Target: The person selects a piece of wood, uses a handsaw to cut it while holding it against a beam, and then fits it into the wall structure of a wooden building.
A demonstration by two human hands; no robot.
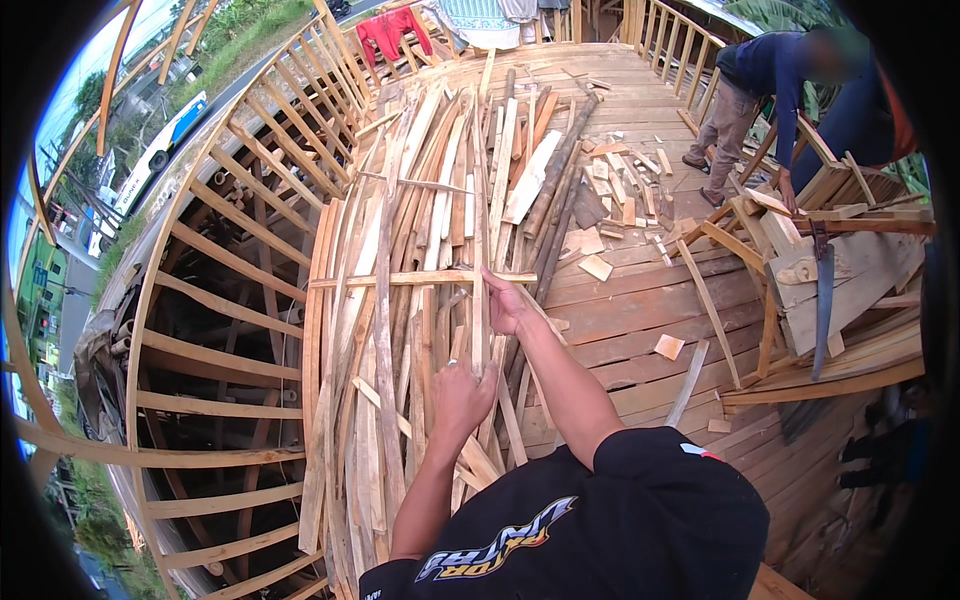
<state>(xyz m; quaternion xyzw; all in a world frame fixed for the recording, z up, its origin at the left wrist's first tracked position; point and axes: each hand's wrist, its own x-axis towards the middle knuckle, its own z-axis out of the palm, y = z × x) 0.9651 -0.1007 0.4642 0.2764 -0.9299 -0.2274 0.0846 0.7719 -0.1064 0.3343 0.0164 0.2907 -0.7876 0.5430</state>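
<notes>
I stand over a big pile of thin wooden slats (430,200) lying lengthwise on a plank deck. Both hands grip one long narrow slat (479,230) that runs away from me over the pile. My left hand (460,395) is closed around its near end, a ring showing on one finger. My right hand (505,303) clasps the same slat farther up, just below a slat (400,279) that lies crosswise on the pile.
A curved timber frame with open ribs (230,330) drops away on the left. Offcut blocks (668,346) litter the deck planks. On the right a saw (822,300) rests on stacked boards. Another person (760,90) bends over at the far right.
</notes>
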